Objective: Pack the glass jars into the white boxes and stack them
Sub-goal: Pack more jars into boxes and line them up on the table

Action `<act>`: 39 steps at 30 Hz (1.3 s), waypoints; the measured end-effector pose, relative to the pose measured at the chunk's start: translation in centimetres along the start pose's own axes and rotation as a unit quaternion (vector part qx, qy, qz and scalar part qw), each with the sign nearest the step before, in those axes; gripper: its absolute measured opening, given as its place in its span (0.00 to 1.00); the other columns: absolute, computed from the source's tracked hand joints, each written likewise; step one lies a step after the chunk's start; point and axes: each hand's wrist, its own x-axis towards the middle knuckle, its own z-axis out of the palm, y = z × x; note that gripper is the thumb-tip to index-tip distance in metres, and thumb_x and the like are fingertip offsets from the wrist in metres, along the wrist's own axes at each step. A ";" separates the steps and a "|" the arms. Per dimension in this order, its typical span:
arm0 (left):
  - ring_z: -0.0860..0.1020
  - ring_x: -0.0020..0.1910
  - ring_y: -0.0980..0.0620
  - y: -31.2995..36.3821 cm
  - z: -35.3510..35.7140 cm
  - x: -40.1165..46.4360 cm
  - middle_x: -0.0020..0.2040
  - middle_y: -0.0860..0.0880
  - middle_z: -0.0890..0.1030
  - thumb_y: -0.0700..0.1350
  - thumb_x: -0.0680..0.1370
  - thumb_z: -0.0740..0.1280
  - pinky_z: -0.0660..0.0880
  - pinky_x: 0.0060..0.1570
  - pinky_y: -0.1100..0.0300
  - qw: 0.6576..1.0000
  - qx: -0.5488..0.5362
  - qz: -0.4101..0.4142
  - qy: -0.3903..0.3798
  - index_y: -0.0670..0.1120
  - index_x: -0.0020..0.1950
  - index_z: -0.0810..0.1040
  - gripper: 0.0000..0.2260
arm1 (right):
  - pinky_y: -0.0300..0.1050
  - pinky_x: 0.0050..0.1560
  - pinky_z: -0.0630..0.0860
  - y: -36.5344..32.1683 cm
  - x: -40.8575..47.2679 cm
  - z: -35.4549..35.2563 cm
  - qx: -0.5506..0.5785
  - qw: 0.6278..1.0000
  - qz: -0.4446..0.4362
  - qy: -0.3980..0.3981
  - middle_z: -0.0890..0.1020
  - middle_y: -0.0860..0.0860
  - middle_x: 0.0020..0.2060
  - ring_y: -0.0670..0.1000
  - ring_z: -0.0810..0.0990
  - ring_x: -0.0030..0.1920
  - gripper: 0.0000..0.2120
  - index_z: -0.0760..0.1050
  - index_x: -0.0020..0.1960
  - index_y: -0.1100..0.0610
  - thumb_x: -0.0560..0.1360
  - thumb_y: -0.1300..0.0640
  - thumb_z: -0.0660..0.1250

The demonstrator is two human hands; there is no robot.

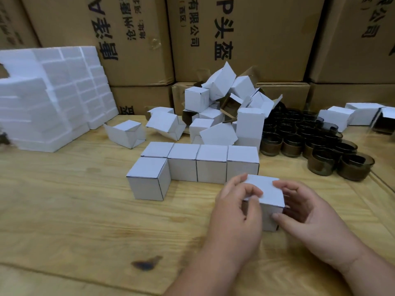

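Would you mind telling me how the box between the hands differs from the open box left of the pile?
The held box is closed and upright, gripped by the left hand and right hand. The open box lies tilted, flaps apart, untouched, farther back. Both are white cardboard on the wooden table.

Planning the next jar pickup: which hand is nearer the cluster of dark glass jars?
Right. The right hand holds the white box's right side, toward the jars at far right; the left hand grips its left side, farther away.
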 end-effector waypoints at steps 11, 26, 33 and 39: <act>0.64 0.78 0.49 -7.1 -16.6 2.6 0.75 0.53 0.69 0.55 0.76 0.62 0.61 0.76 0.40 0.955 0.151 0.067 0.248 0.52 0.69 0.74 0.22 | 0.31 0.61 0.75 0.0 1.4 8.4 -0.120 0.992 -0.040 -0.026 0.78 0.26 0.61 0.33 0.78 0.62 0.31 0.69 0.64 0.21 0.74 0.51 0.77; 0.77 0.66 0.61 -12.2 -19.1 7.1 0.63 0.64 0.82 0.68 0.71 0.61 0.69 0.73 0.48 0.969 -0.143 -0.171 0.106 0.65 0.63 0.79 0.23 | 0.44 0.64 0.77 -0.1 5.0 14.6 -0.181 0.982 -0.046 -0.005 0.83 0.38 0.57 0.40 0.79 0.61 0.28 0.58 0.66 0.16 0.67 0.30 0.61; 0.75 0.67 0.64 -12.9 -18.7 7.2 0.65 0.65 0.80 0.65 0.72 0.61 0.68 0.70 0.55 0.977 -0.129 -0.133 0.108 0.62 0.65 0.80 0.24 | 0.46 0.59 0.79 -0.2 5.4 15.6 -0.235 0.971 -0.048 0.006 0.84 0.40 0.54 0.42 0.82 0.55 0.32 0.56 0.70 0.24 0.67 0.28 0.59; 0.76 0.67 0.61 -12.9 -18.6 6.8 0.65 0.60 0.81 0.60 0.76 0.61 0.69 0.72 0.52 0.977 -0.133 -0.102 0.128 0.62 0.65 0.78 0.18 | 0.31 0.53 0.76 -0.6 4.9 14.6 -0.192 0.981 -0.033 0.013 0.79 0.25 0.53 0.34 0.80 0.54 0.25 0.63 0.62 0.20 0.67 0.30 0.64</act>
